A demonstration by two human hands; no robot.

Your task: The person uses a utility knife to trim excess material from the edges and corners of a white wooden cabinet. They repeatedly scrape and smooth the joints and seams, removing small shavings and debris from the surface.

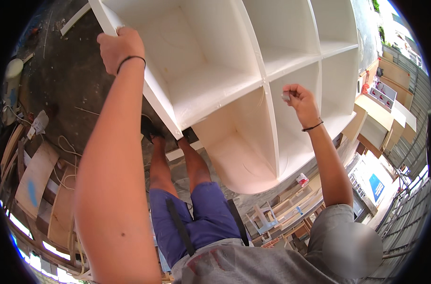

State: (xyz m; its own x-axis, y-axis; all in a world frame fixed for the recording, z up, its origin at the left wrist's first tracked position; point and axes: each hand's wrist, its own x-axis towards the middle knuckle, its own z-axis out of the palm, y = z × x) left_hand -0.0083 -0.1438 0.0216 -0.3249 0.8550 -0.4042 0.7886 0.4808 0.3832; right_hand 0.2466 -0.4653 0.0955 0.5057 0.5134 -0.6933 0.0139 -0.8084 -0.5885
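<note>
A white panel with a blue rectangular label [377, 186] is seen at the right side, low, near the metal railing. Further up at the right, a white box with small red marks [383, 94] is placed on a wooden cabinet. A small red and white can [302, 179] is seen below the curved white shelf unit.

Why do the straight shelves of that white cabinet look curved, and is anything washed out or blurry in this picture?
Head view: the fisheye lens bends the white wooden shelf unit toward the rim, with black corners around the circle; daylight glares at the upper right, the dark floor sits in shade; the left hand gripping the unit's edge and right hand pinching a small grey piece look sharp; a blurred patch sits lower right.
</note>
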